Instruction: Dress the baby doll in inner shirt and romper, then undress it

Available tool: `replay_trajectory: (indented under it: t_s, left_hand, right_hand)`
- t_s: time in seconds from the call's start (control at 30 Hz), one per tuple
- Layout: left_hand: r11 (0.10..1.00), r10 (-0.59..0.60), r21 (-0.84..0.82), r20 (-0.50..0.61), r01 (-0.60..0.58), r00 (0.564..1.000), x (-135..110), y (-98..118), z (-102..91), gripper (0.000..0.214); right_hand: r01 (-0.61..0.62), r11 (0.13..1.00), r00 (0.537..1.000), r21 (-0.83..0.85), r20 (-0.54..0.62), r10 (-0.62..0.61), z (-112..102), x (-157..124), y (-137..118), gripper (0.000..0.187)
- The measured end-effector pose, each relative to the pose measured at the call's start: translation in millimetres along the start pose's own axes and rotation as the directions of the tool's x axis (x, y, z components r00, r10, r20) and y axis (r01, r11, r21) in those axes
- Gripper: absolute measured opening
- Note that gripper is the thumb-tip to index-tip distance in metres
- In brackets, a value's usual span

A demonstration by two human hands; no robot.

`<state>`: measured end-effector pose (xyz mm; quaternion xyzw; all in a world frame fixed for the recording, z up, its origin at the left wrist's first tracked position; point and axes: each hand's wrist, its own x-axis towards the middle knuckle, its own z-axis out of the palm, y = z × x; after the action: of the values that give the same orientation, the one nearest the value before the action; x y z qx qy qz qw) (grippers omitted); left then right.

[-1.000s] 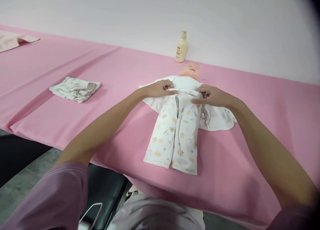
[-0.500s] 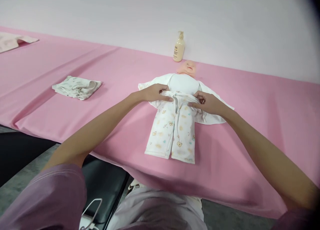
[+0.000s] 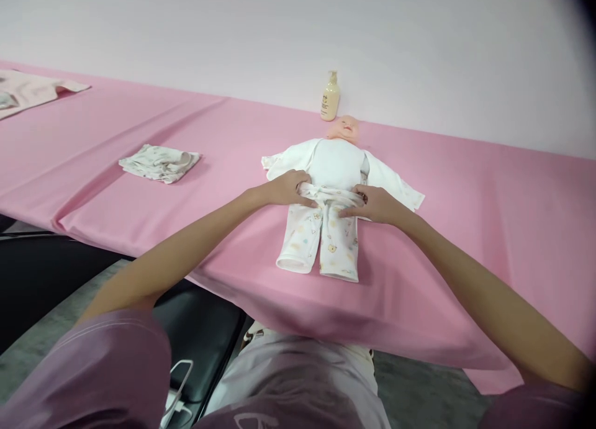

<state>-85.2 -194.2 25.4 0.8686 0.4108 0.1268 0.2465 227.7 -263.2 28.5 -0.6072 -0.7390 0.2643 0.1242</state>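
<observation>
A baby doll (image 3: pixel 343 129) lies on its back on the pink table cover (image 3: pixel 465 230), head towards the wall, in a white top (image 3: pixel 338 163) spread open at both sides. Printed white baby trousers (image 3: pixel 321 243) cover its legs, with the legs pointing at me. My left hand (image 3: pixel 285 189) pinches the bunched waistband on the doll's left side of the view. My right hand (image 3: pixel 372 204) grips the same waistband at the other side. Both hands have their fingers closed on the cloth at the doll's waist.
A cream pump bottle (image 3: pixel 329 97) stands by the wall behind the doll's head. A folded printed garment (image 3: pixel 159 163) lies to the left. Another pale cloth (image 3: pixel 28 90) sits at the far left. A dark bench (image 3: pixel 205 336) shows below the table edge.
The trousers' waistband has come down from the doll's chest to its waist with both hands on it, so more of the white top shows. The camera has pulled back a little.
</observation>
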Motion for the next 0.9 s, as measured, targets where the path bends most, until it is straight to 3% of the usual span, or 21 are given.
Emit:
replay_trajectory:
  t_s: [0.13, 0.23, 0.33, 0.43, 0.5, 0.67, 0.73, 0.83, 0.9]
  left_hand:
    - [0.998, 0.065, 0.005, -0.046, -0.065, 0.997, -14, 2, 6.7, 0.067]
    - [0.999, -0.022, 0.031, 0.05, 0.021, 0.999, -25, 11, 1.0, 0.073]
    - [0.99, -0.117, 0.099, 0.149, 0.103, 0.982, -32, 21, -5.4, 0.091]
    - [0.98, -0.168, 0.132, 0.156, 0.148, 0.973, -33, 31, -7.2, 0.104]
    - [0.977, -0.189, 0.124, 0.159, 0.171, 0.969, -33, 38, -6.4, 0.105]
    - [0.983, -0.134, 0.148, 0.195, 0.106, 0.972, -38, 58, -4.3, 0.081]
    - [0.985, -0.108, 0.151, 0.188, 0.08, 0.976, -46, 62, -5.0, 0.079]
    - [0.981, -0.146, 0.153, 0.198, 0.116, 0.969, -63, 68, -6.8, 0.097]
    - [0.978, -0.177, 0.148, 0.239, 0.144, 0.955, -74, 70, -6.9, 0.117]
  right_hand:
    - [0.031, 0.999, 0.999, -0.031, -0.01, -0.032, 3, -7, -2, 0.088]
    - [0.013, 0.995, 0.999, -0.099, 0.05, -0.008, -3, -11, -5, 0.091]
    - [-0.023, 0.985, 0.993, -0.17, 0.107, 0.042, -5, -17, -13, 0.113]
    - [-0.066, 0.977, 0.993, -0.201, 0.084, 0.085, -2, -24, -25, 0.132]
    - [-0.084, 0.97, 0.992, -0.227, 0.075, 0.103, 0, -29, -32, 0.127]
    - [-0.07, 0.963, 0.988, -0.261, 0.117, 0.104, 0, -48, -48, 0.08]
    - [-0.042, 0.963, 0.987, -0.267, 0.137, 0.081, 0, -57, -53, 0.07]
    - [-0.028, 0.96, 0.988, -0.278, 0.136, 0.068, 1, -67, -58, 0.069]
    - [-0.049, 0.967, 0.987, -0.252, 0.134, 0.085, 4, -71, -59, 0.089]
